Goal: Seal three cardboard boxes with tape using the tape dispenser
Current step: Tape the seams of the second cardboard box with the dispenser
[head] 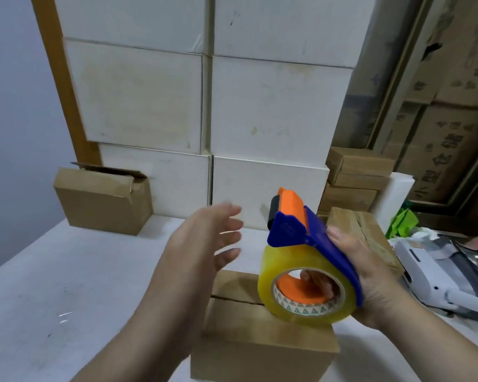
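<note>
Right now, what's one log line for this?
left hand: open, holds nothing | right hand: holds dispenser over near box | left box: flaps open

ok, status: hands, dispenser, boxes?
Right hand grips tape dispenser over near box. Left hand open, holding nothing. Far-left box flap up. Nothing lying on near box.

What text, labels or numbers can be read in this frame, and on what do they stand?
"仓储": printed large on the brown carton at far right, tilted; the characters around it are too blurred to read.
On the tape core: green triangle marks, lettering too small to read.
On the tape dispenser: an embossed mark on its blue side, unreadable.
</note>
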A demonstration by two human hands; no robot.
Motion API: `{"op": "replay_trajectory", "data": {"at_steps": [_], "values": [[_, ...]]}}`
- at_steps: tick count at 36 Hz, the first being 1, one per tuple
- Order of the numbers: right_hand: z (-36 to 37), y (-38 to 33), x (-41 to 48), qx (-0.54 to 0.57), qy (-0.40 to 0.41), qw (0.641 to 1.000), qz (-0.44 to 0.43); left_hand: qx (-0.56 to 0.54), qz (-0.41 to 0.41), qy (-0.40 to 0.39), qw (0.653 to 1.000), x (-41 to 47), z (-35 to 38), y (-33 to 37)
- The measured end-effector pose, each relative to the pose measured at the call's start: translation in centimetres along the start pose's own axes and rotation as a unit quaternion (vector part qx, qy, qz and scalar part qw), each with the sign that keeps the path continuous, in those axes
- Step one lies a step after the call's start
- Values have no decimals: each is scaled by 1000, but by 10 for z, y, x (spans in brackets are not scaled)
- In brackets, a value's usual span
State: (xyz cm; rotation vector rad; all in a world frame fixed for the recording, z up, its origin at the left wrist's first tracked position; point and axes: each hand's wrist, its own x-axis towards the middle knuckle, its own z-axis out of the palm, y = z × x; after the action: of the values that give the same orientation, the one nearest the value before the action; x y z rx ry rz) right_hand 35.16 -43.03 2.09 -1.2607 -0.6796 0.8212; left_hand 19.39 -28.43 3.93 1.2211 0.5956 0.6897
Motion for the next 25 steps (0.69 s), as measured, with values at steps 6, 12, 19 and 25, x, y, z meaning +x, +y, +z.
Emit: {"op": "replay_trajectory", "data": {"at_steps": [6, 12, 19, 25], "values": [[1, -4, 4, -34, 3, 999, 17, 56, -78, -59, 994, 9, 28, 30], [1, -8, 6, -71, -3, 997, 23, 21, -22, -73, 997, 8, 6, 7], [24, -27, 6, -166, 25, 985, 33, 28, -1, -33, 999, 9, -14, -14], [41, -47, 21, -348, -1, 934, 76, -16, -25, 4, 1000, 11, -36, -40]]}}
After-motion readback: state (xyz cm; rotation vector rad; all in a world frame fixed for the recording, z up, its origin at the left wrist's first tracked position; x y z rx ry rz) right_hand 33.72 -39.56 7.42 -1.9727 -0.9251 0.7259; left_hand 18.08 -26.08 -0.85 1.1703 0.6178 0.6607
